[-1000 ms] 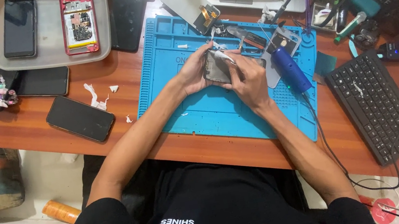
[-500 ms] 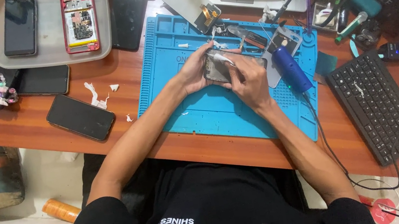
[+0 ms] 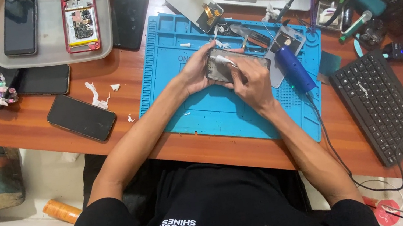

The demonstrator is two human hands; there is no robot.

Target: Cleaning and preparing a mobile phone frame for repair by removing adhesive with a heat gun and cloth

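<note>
On the tabletop (image 3: pixel 40 129), near the far edge of the blue work mat (image 3: pixel 212 111), we hold an opened phone (image 3: pixel 229 65), dark and glossy inside. Our left hand (image 3: pixel 194 70) grips its end while our right hand (image 3: pixel 250 80) pinches a small white piece (image 3: pixel 225 60) against it. We judge this a wiping or peeling step, and the next move calls for light pressure.

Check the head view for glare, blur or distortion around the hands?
Head view: even, soft light, shadows faint; no strong glare on the blue mat; left hand, right hand and the phone between them look fairly sharp; wide-angle bending shows at the keyboard and the frame edges.
</note>
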